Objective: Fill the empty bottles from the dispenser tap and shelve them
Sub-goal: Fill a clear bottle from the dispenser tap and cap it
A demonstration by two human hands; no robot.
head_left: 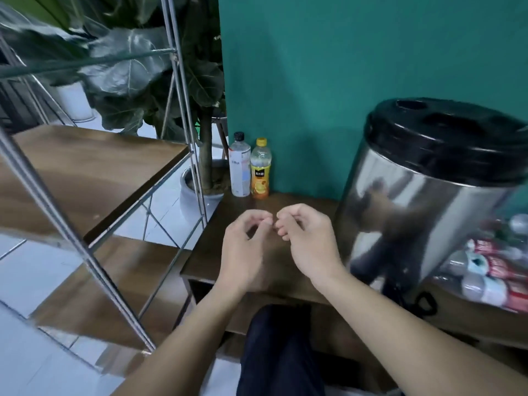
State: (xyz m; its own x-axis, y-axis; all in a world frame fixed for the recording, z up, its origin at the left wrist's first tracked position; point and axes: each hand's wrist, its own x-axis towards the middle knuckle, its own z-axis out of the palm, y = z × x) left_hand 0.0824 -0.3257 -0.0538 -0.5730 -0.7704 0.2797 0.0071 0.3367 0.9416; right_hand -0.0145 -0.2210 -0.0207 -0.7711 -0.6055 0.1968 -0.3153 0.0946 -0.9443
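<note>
Both my hands, left (243, 241) and right (307, 238), hover over the table (300, 201) left of the dispenser (423, 195), each grip loosely curled on nothing, free for the two capped bottles, one white-labelled (239, 167), one orange-labelled (260, 170), parked upright far left of the dispenser by the wall, handy for the shelf (85, 167).

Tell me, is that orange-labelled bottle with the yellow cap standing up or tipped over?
Upright. The orange-labelled bottle stands on the table with its cap on top.
</note>
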